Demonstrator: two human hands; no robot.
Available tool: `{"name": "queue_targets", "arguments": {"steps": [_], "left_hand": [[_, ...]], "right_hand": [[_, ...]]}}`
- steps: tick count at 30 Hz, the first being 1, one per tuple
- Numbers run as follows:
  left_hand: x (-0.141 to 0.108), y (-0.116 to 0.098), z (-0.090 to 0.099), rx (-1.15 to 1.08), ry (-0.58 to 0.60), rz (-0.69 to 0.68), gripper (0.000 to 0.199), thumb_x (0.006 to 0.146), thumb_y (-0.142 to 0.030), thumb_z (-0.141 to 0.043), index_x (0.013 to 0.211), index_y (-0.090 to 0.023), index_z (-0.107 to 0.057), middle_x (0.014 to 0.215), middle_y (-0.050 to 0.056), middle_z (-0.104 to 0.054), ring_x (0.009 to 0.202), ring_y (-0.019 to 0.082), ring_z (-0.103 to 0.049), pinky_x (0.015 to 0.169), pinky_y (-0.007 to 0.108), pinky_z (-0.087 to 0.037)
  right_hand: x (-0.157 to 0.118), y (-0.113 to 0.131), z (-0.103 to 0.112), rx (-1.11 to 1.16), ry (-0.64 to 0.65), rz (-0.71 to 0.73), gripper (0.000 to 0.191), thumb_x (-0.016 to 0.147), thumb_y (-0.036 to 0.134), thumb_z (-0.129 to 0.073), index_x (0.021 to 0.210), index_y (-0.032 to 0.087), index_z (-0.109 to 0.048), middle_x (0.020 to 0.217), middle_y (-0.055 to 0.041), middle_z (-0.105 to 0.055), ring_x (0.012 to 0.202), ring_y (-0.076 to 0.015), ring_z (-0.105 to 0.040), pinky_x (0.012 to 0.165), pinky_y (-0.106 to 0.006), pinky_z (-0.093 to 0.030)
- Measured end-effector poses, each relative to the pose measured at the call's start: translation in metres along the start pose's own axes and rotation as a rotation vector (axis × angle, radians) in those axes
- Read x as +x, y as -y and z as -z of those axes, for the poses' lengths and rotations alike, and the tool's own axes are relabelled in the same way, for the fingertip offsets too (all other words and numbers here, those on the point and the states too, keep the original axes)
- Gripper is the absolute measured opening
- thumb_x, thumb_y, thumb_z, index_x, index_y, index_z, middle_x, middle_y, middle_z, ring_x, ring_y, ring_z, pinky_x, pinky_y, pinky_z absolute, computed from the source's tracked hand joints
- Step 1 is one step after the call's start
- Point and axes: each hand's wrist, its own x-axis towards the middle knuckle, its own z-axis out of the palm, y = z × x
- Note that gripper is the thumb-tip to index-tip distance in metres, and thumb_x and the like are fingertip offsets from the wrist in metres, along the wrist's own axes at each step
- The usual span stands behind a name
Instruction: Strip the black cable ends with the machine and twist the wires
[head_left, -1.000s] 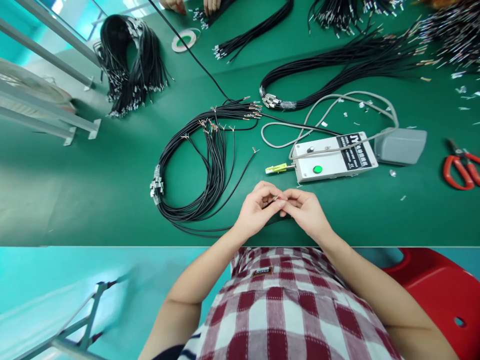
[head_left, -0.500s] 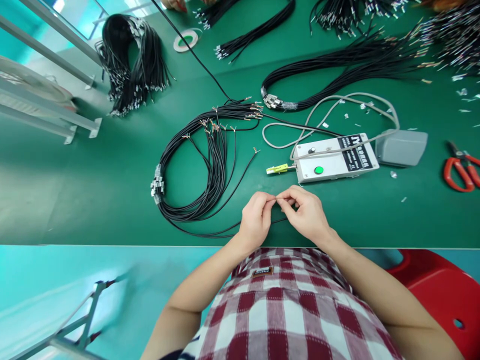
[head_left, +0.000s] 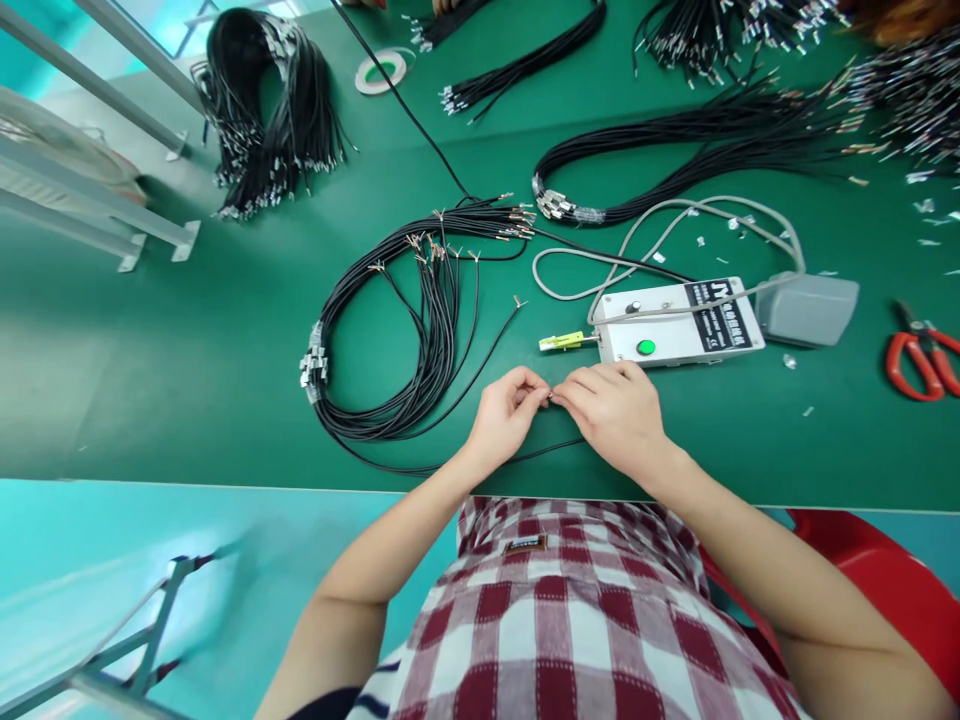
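My left hand [head_left: 504, 418] and my right hand [head_left: 616, 412] meet fingertip to fingertip above the table's near part. Both pinch the small coppery end of a black cable [head_left: 551, 397], mostly covered by the fingers. A black cable [head_left: 551, 449] runs from the coiled bundle under my left wrist towards my right palm. To the left lies that coiled bundle of black cables [head_left: 337, 290], with metal connectors [head_left: 314, 365] at its bend and stripped wire ends [head_left: 424, 250]. Just beyond my right hand is a white box [head_left: 667, 325] with a green button and a yellow-green tip [head_left: 562, 342].
Red-handled cutters [head_left: 916, 362] lie at the right, past a grey pedal-like block [head_left: 808, 308] and its grey cord. More black cable bundles [head_left: 600, 135] spread along the back. A tape roll [head_left: 380, 72] and hanging cables [head_left: 277, 110] are at the far left. A red chair [head_left: 862, 570] stands behind the right arm.
My right hand has turned more palm-down, its fingers extending over the pinch. My left fingers have shifted slightly around the cable end. The view has tilted a little.
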Motion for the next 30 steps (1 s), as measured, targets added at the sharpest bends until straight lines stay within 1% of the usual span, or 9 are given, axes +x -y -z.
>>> {"name": "queue_targets", "arguments": {"steps": [2, 4, 9, 12, 15, 18, 22, 26, 30], "left_hand": [[0.0, 0.001, 0.002, 0.105, 0.022, -0.055, 0.013, 0.089, -0.026, -0.061, 0.081, -0.016, -0.062, 0.076, 0.002, -0.064, 0.066, 0.012, -0.058, 0.061, 0.023, -0.044], [0.002, 0.002, 0.005, 0.157, 0.008, -0.095, 0.012, 0.089, -0.024, -0.06, 0.08, -0.017, -0.063, 0.078, 0.003, -0.064, 0.069, 0.013, -0.058, 0.063, 0.023, -0.045], [0.017, -0.005, 0.013, -0.037, -0.077, 0.0, 0.015, 0.084, -0.027, -0.066, 0.077, -0.015, -0.06, 0.068, 0.0, -0.059, 0.054, 0.008, -0.049, 0.051, 0.02, -0.035], [0.029, -0.009, 0.017, -0.116, -0.113, 0.032, 0.018, 0.079, -0.028, -0.071, 0.075, -0.015, -0.059, 0.064, -0.001, -0.057, 0.05, 0.006, -0.045, 0.047, 0.019, -0.031], [0.04, -0.009, 0.018, -0.132, -0.128, 0.035, 0.018, 0.076, -0.027, -0.072, 0.073, -0.015, -0.059, 0.063, -0.001, -0.057, 0.049, 0.006, -0.045, 0.046, 0.019, -0.031], [0.048, -0.008, 0.018, -0.131, -0.142, 0.041, 0.016, 0.075, -0.025, -0.072, 0.073, -0.015, -0.059, 0.061, -0.002, -0.056, 0.047, 0.006, -0.044, 0.045, 0.019, -0.03], [0.056, -0.003, 0.017, -0.115, -0.147, 0.032, 0.013, 0.076, -0.021, -0.07, 0.072, -0.015, -0.059, 0.061, -0.002, -0.057, 0.047, 0.006, -0.043, 0.046, 0.02, -0.03], [0.062, 0.0, 0.016, -0.062, -0.149, 0.017, 0.012, 0.077, -0.02, -0.069, 0.072, -0.015, -0.059, 0.061, -0.002, -0.057, 0.049, 0.007, -0.044, 0.048, 0.02, -0.032], [0.064, 0.001, 0.015, -0.008, -0.145, 0.008, 0.011, 0.078, -0.02, -0.067, 0.072, -0.015, -0.059, 0.061, -0.002, -0.056, 0.05, 0.007, -0.045, 0.049, 0.02, -0.033]], "right_hand": [[0.003, -0.002, 0.0, -0.017, 0.023, 0.045, 0.028, 0.102, 0.028, -0.047, 0.089, 0.022, -0.071, 0.084, -0.0015, -0.074, 0.078, -0.0177, -0.058, 0.076, -0.037, -0.03], [0.006, -0.006, 0.001, -0.032, 0.019, 0.07, 0.027, 0.102, 0.027, -0.048, 0.09, 0.022, -0.071, 0.085, -0.0011, -0.074, 0.079, -0.0177, -0.058, 0.075, -0.037, -0.029], [0.02, -0.024, 0.005, -0.116, -0.08, 0.033, 0.019, 0.101, 0.025, -0.05, 0.107, 0.021, -0.068, 0.116, -0.0047, -0.073, 0.109, -0.0232, -0.057, 0.082, -0.04, -0.03], [0.03, -0.033, 0.002, -0.19, -0.047, 0.028, 0.023, 0.1, 0.019, -0.046, 0.116, 0.02, -0.063, 0.118, -0.0068, -0.071, 0.113, -0.025, -0.055, 0.086, -0.043, -0.03], [0.037, -0.038, -0.003, -0.235, 0.0, 0.035, 0.024, 0.1, 0.015, -0.043, 0.115, 0.02, -0.061, 0.114, -0.0081, -0.071, 0.109, -0.025, -0.056, 0.087, -0.045, -0.031], [0.043, -0.041, -0.006, -0.219, 0.021, 0.032, 0.023, 0.098, 0.012, -0.042, 0.101, 0.024, -0.062, 0.101, -0.0057, -0.072, 0.101, -0.0233, -0.056, 0.09, -0.045, -0.033], [0.05, -0.045, -0.006, -0.102, -0.005, 0.017, 0.025, 0.097, 0.012, -0.044, 0.085, 0.028, -0.059, 0.079, -0.0021, -0.066, 0.092, -0.0208, -0.056, 0.102, -0.048, -0.032], [0.054, -0.046, -0.004, 0.037, -0.041, -0.008, 0.023, 0.096, 0.016, -0.047, 0.089, 0.032, -0.063, 0.069, -0.001, -0.059, 0.087, -0.0216, -0.055, 0.108, -0.054, -0.031], [0.054, -0.046, -0.004, 0.092, -0.049, -0.016, 0.024, 0.093, 0.016, -0.051, 0.093, 0.034, -0.067, 0.068, -0.0011, -0.057, 0.086, -0.0222, -0.053, 0.11, -0.058, -0.028]]}}
